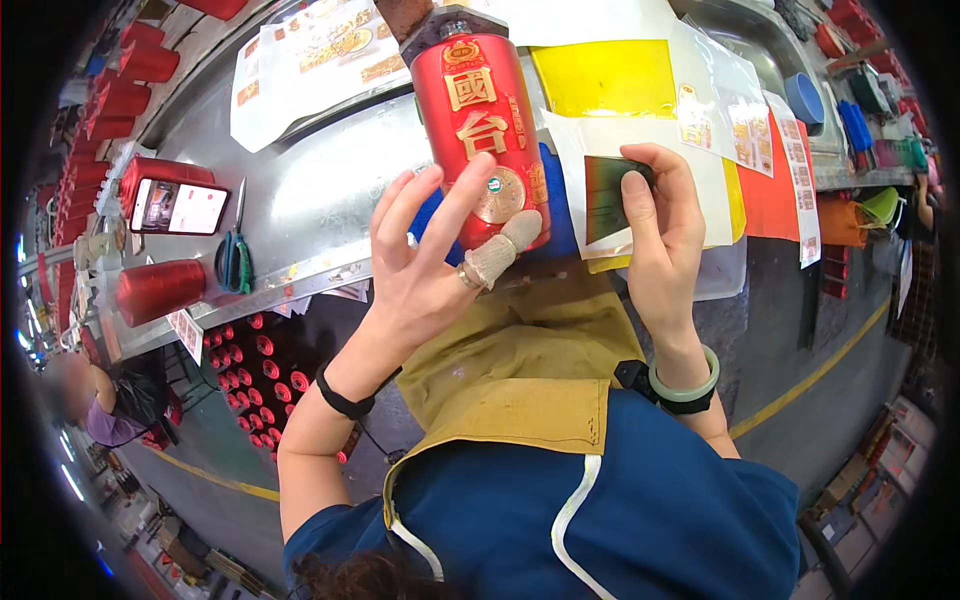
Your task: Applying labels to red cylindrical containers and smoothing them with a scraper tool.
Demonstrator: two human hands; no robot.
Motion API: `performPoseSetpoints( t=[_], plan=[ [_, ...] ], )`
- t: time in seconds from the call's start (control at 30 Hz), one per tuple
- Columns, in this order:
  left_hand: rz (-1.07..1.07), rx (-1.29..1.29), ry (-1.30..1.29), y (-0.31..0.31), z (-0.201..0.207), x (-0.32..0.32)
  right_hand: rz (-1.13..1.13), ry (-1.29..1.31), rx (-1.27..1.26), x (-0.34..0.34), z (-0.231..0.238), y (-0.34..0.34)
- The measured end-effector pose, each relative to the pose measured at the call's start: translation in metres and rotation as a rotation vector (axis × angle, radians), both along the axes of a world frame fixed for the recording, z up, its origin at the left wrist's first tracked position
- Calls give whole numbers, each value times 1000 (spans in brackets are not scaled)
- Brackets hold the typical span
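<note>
Nearest, an ochre apron (pixel 520 370) covers the person's lap. Above it the left hand (pixel 425 265) spreads its fingers wide and presses against the front of a red bottle (pixel 480 130) standing upright at the edge of the steel bench (pixel 320 190); its thumb wears a cloth cot, and the grip is open, closed on nothing. Just beside the bottle, the right hand (pixel 660 235) pinches a dark shiny sticker sheet (pixel 608 200). Farther left lie scissors (pixel 235 255) and a phone (pixel 178 207); behind, yellow sheets (pixel 605 78).
</note>
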State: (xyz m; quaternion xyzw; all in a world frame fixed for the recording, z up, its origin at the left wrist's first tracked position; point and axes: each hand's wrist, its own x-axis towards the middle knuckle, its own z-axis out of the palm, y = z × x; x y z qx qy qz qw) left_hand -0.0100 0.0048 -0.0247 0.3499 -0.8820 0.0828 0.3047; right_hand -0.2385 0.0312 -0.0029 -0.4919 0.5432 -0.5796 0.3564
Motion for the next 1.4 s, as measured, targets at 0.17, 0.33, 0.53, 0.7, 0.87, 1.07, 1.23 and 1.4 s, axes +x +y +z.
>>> performPoseSetpoints(
  t=[0.17,0.33,0.53,0.7,0.87,1.07,1.23,1.4],
  plan=[
    [-71,182,320,-4,-8,-2,166,-171,312,8,7,8],
    [-12,270,511,5,-23,-8,271,-315,430,20,4,10],
    [1,261,570,6,-32,-12,305,-257,506,21,8,6],
    [-26,210,543,5,-33,-9,326,-256,511,20,7,4],
    [-15,207,553,6,-32,-9,322,-243,535,20,8,3],
    [-127,523,719,7,-24,0,310,-180,445,16,18,7],
    [-32,792,993,2,-2,-14,111,366,256,16,19,11],
    [-46,968,896,-1,8,-18,98,442,113,23,19,10]
  ],
)
